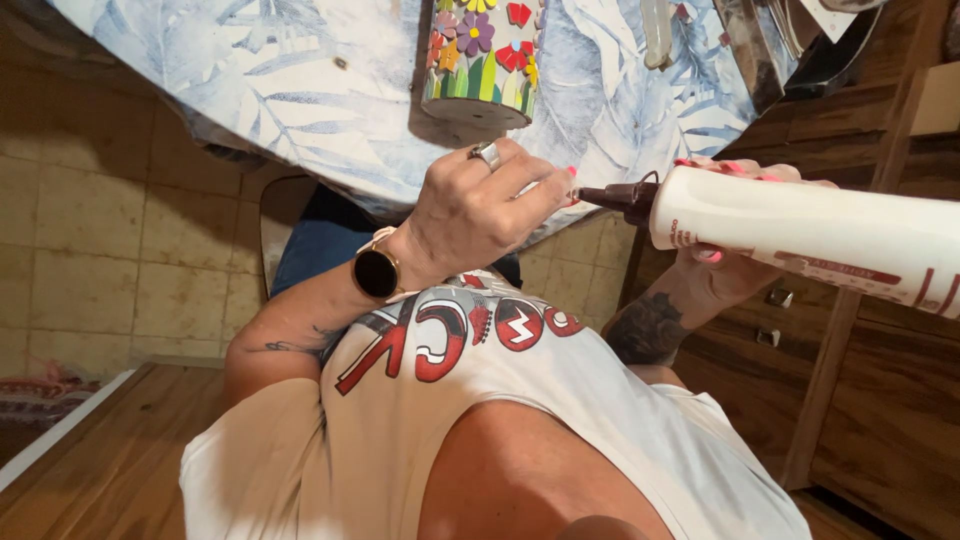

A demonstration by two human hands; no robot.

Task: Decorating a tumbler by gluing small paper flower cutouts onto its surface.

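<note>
table (300, 80), leaf-print cloth | tiled floor (90, 250) | wooden cabinet (890, 400)

left hand (475, 205): fingers pinched | right hand (725, 255): grip closed, forearm raised

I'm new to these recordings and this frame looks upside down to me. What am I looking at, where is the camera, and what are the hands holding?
There is one picture, from a camera worn on the person's head, tipped so far down that their own white printed shirt fills the bottom. No machine is involved, only two bare hands. The right hand holds a white glue bottle on its side; the left hand, wearing a ring and a smartwatch, pinches at the bottle's dark brown nozzle. Beyond them, a table with a blue leaf-patterned cloth carries a flowered mosaic pot.
</note>
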